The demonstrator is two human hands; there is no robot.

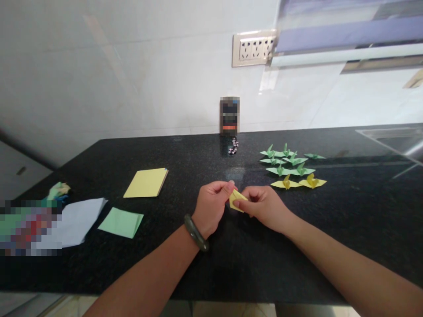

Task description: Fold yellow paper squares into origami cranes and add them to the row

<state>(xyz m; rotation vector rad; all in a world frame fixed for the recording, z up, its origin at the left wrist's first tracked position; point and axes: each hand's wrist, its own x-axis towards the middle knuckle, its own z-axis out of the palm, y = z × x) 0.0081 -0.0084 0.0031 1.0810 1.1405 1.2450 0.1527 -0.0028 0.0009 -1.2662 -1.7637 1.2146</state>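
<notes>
A small piece of folded yellow paper is held between my two hands, just above the black counter. My left hand, with a dark bangle on its wrist, pinches the paper's upper left corner between thumb and fingers. On the other side, my right hand grips the paper's right part, its thumb lying flat across the front. Some of the fingers behind the paper are hidden. Right of my hands sit two yellow paper cranes, and behind them stand several green paper cranes in rows.
A stack of yellow paper lies left, with a folded green sheet nearer me. White sheets and a crumpled bundle are at far left. A phone-like object leans on the wall, beaded strap below. A sink edge is far right.
</notes>
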